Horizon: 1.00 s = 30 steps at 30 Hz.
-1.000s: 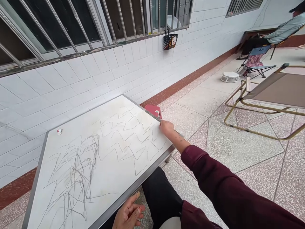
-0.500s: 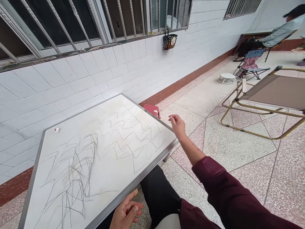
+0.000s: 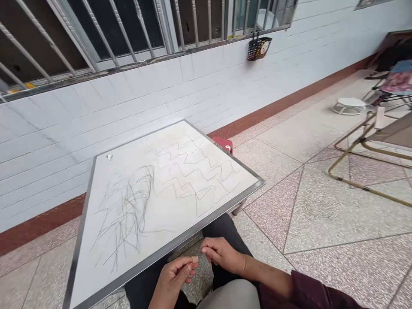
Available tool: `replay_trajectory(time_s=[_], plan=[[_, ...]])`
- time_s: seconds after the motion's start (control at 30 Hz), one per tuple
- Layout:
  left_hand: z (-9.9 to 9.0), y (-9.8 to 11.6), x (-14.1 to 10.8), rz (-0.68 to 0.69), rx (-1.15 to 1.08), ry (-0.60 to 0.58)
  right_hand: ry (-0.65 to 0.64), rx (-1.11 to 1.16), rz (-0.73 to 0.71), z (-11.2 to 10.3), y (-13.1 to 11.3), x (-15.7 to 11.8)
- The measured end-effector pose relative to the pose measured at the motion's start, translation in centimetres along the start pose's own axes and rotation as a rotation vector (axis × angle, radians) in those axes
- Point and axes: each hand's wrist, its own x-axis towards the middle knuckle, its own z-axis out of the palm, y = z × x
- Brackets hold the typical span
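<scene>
Left hand (image 3: 174,281) pinching tan bit (image 3: 195,259); right hand (image 3: 222,255) curling beside it, grip unclear; both working below board (image 3: 135,150) edge.

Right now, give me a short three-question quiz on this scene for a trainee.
1. True or false: the left hand and the right hand both rest on top of the white board.
2. What shows just past the board's far right edge? A: a blue bucket. B: a red plastic stool. C: a cardboard box.
3. Fill in: the small basket hangs from the window's metal ____.

Key: 1 false; 2 B; 3 grille.
</scene>
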Motion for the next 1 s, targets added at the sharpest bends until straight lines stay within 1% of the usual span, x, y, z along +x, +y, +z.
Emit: replay_trajectory(time_s=[0.03, 0.07, 0.1, 0.13, 0.2, 0.3, 0.37, 0.4, 0.47, 0.57, 0.67, 0.77, 0.87, 1.0], plan=[[-0.2, -0.2, -0.3, 0.016, -0.007, 0.009, -0.086, -0.021, -0.021, 0.7, 0.1, 0.0], [-0.4, -0.5, -0.7, 0.026, -0.017, 0.019, -0.137, -0.039, -0.039, 1.2, 0.0, 0.0], [-0.7, -0.9, -1.0, 0.035, -0.03, 0.033, -0.159, -0.053, -0.053, 1.5, -0.1, 0.3], [-1.0, -1.2, -1.3, 0.043, -0.044, 0.049, -0.159, -0.064, -0.068, 1.6, -0.4, 0.7], [-1.5, -1.8, -1.8, 0.055, -0.075, 0.085, -0.121, -0.092, -0.096, 1.7, -1.2, 2.1], [-1.9, -2.4, -2.4, 0.055, -0.116, 0.124, -0.017, -0.186, -0.111, 1.8, -2.7, 5.1], [-2.1, -2.7, -2.7, 0.05, -0.137, 0.133, 0.024, -0.296, -0.107, 2.2, -3.5, 7.4], [-2.2, -2.8, -2.9, 0.048, -0.147, 0.132, 0.021, -0.377, -0.099, 2.6, -3.8, 8.5], [-2.5, -3.1, -3.1, 0.042, -0.167, 0.132, -0.028, -0.552, -0.074, 3.5, -4.3, 10.5], [-3.1, -3.6, -3.5, 0.038, -0.203, 0.146, -0.074, -0.678, -0.046, 5.3, -4.7, 12.4], [-3.8, -4.2, -3.8, 0.044, -0.222, 0.167, -0.086, -0.756, -0.01, 7.0, -5.0, 13.1], [-4.5, -4.5, -4.0, 0.045, -0.239, 0.191, -0.083, -0.81, 0.015, 7.9, -5.3, 13.1], [-5.0, -4.6, -4.0, 0.058, -0.259, 0.213, -0.069, -0.824, 0.01, 7.8, -5.6, 12.6], [-5.5, -4.7, -3.9, 0.079, -0.276, 0.286, -0.034, -0.786, -0.035, 6.6, -6.0, 11.9]])
